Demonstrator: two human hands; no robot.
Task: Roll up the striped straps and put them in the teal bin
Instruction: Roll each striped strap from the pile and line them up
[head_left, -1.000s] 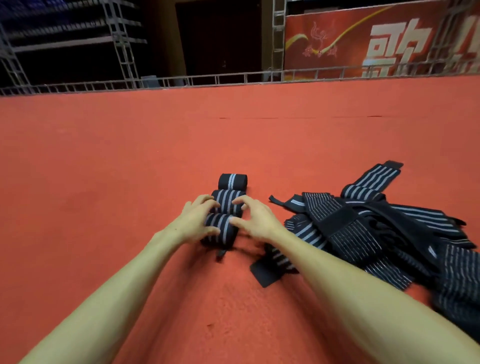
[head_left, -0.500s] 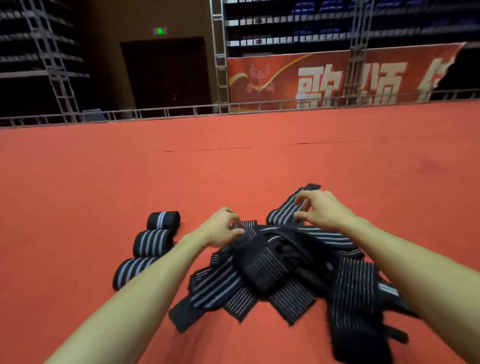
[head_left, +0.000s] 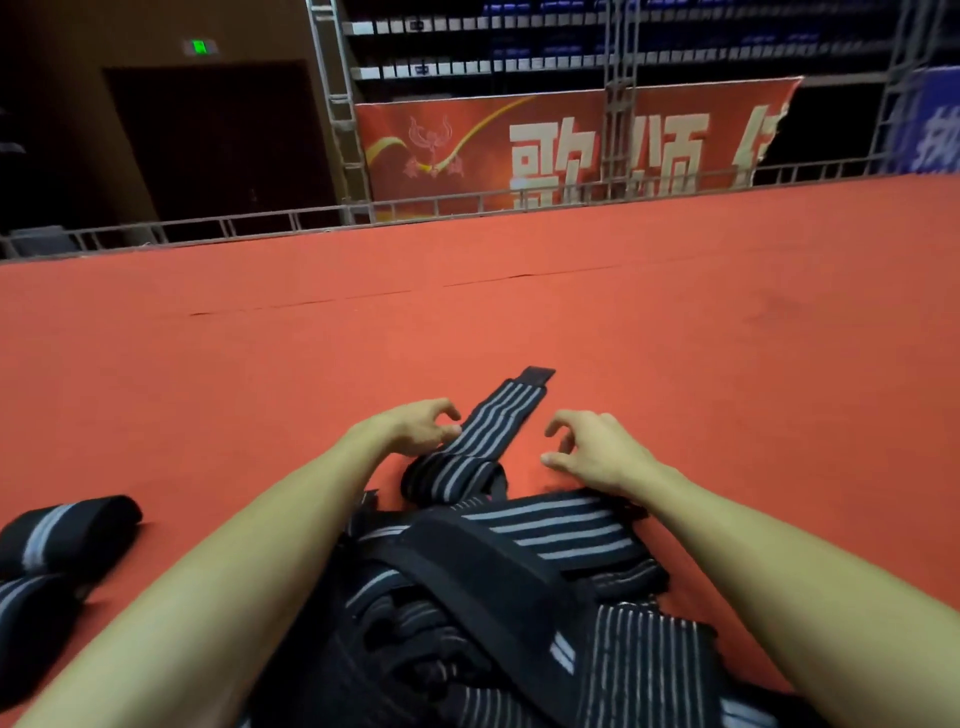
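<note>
Black straps (head_left: 545, 535) with grey stripes on red carpet (head_left: 208, 389).
Red banner (head_left: 467, 150), cream characters and yellow swirl; green sign (head_left: 199, 48).

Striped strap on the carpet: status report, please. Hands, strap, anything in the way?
Left hand touching striped strap, grip unclear; right hand free. Strap laid out, near end bunched, unrolled. Strap pile crowds its near end.

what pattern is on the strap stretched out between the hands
The strap is black with pale grey lengthwise stripes; head view.
</note>
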